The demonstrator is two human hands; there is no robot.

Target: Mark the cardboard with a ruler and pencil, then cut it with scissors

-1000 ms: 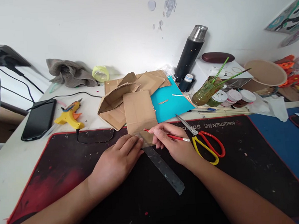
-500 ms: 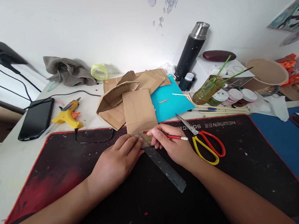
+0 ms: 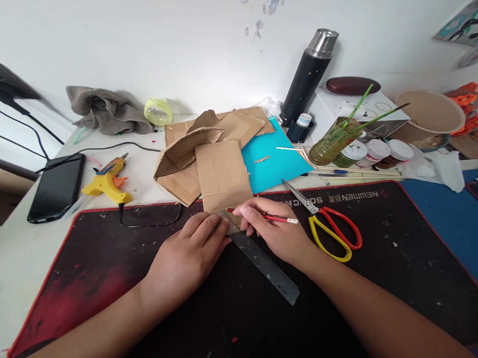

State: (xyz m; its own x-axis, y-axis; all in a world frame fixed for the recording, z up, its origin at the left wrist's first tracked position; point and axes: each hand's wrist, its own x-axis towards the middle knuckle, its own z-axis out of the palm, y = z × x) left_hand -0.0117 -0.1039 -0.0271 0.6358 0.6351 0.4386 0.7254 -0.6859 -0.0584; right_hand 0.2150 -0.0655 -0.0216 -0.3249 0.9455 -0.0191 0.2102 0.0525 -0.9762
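My left hand (image 3: pixel 190 249) presses its bent fingertips onto the upper end of a dark, see-through ruler (image 3: pixel 264 266), pinning it on a piece of brown cardboard (image 3: pixel 223 169). The ruler lies slanted, its lower end reaching across the black desk mat toward the right. In my right hand (image 3: pixel 268 226), closed in a writing grip, is a red pencil (image 3: pixel 280 218), its tip at the cardboard beside the ruler's edge. My left fingers hide part of the ruler and the cardboard's near edge. Scissors (image 3: pixel 326 222) with one red and one yellow handle lie just right of my right hand.
A yellow glue gun (image 3: pixel 107 184) and a black phone (image 3: pixel 55 187) lie to the left. Behind the hands are cardboard scraps (image 3: pixel 181 155) and a blue sheet (image 3: pixel 273 166). A thermos (image 3: pixel 308 77), a jar with brushes (image 3: pixel 328 144) and paint pots (image 3: pixel 377 151) stand back right.
The view has shifted slightly. The pencil's eraser end has moved a little to the left against the scissors. Both hands keep nearly the same place on the ruler and cardboard.
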